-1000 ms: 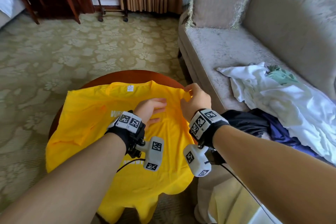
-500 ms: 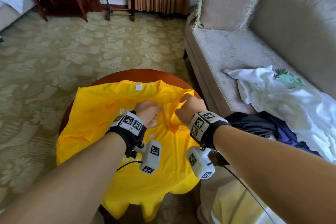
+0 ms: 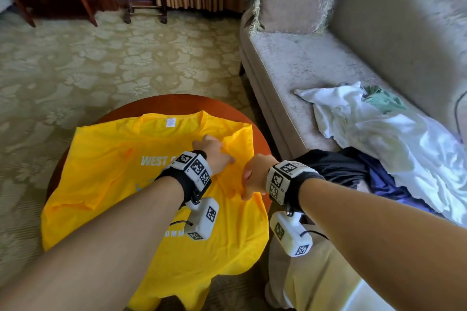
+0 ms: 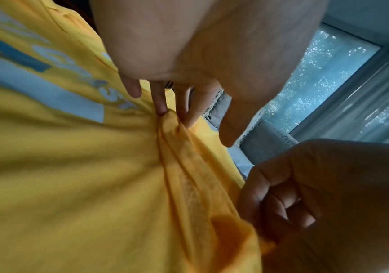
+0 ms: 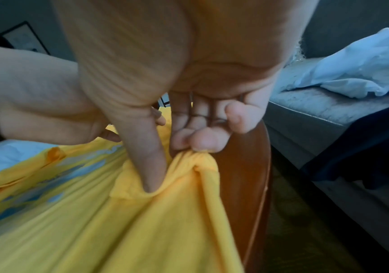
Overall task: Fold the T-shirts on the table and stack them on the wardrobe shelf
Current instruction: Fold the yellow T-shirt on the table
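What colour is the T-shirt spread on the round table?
Yellow T-shirt with white and blue print; clearest in the head view.

Yellow cotton T-shirt [image 3: 106,184]: white lettering, blue print. Round wooden desk [image 3: 161,105]: reddish-brown. Floral-patterned carpet [image 3: 101,63]: pale green; velvet sofa [image 3: 316,63]: beige.

"WEST" printed on yellow T-shirt [image 3: 121,184]

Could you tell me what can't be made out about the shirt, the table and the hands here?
- Shirt print: head view, the left forearm and wrist camera cover most of the lettering; blurred in both wrist views.
- Shirt hem: head view, cut off by the bottom edge.
- Table: the shirt hides most of its top.
- Right hand fingers: head view, hidden behind the hand itself; the right wrist view shows them pinching fabric.
- Left hand fingertips: left wrist view, blurred.
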Action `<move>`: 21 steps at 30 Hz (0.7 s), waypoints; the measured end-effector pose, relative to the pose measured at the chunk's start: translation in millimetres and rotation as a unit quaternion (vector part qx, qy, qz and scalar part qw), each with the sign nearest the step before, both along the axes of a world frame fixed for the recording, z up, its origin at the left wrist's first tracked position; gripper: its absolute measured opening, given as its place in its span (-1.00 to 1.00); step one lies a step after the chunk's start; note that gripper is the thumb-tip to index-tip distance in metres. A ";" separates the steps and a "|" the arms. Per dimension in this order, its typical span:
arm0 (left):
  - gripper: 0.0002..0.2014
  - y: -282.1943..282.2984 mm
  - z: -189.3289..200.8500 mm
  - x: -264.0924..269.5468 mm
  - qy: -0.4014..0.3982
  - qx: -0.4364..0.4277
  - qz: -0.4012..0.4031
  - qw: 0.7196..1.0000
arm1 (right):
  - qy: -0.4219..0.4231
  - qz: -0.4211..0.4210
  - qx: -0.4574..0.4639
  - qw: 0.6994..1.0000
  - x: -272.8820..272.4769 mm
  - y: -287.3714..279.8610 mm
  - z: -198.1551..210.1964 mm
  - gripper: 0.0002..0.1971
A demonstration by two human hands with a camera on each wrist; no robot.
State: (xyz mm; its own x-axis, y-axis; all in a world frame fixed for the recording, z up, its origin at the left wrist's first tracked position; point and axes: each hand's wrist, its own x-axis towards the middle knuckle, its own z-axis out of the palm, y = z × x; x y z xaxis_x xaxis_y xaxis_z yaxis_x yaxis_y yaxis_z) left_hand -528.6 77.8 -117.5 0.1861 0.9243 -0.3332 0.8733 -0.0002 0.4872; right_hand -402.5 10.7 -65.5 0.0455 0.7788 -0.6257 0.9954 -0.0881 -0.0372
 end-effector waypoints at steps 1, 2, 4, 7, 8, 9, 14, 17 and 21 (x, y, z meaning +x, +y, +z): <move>-0.34 0.6 0.1 -0.2 -0.013 0.009 0.009 1.000 | 0.009 -0.016 -0.001 1.000 1.6 2.0 -1.9 -0.51; -0.32 0.7 1.4 -0.7 -0.019 0.017 0.012 1.000 | 0.038 -0.050 0.008 0.998 4.5 3.8 -3.3 -0.55; -0.24 0.5 4.8 -1.4 -0.013 0.021 0.003 1.000 | 0.113 -0.154 0.038 0.981 9.5 8.8 -4.6 -0.63; -0.35 -0.1 10.3 -4.8 -0.022 -0.001 0.013 1.000 | 0.152 -0.263 0.097 0.948 15.6 17.5 -0.4 -0.67; -0.43 -1.0 12.7 -8.7 -0.025 -0.006 0.022 0.999 | 0.149 -0.284 0.120 0.940 16.3 20.1 1.3 -0.69; -0.50 -0.3 14.1 -14.0 -0.020 -0.003 0.030 0.999 | 0.146 -0.298 0.139 0.933 16.5 23.7 1.1 -0.69; -0.62 12.1 26.4 -69.4 0.030 0.022 0.097 0.995 | 0.137 -0.350 0.170 0.911 3.3 45.5 -5.0 -0.44; -0.62 23.5 35.2 -115.6 0.036 0.009 0.175 0.984 | 0.142 -0.389 0.200 0.888 -7.2 65.2 -1.9 -0.43; -0.59 32.6 44.5 -172.0 0.033 0.014 0.251 0.967 | 0.117 -0.430 0.200 0.872 -19.6 87.6 6.5 -0.39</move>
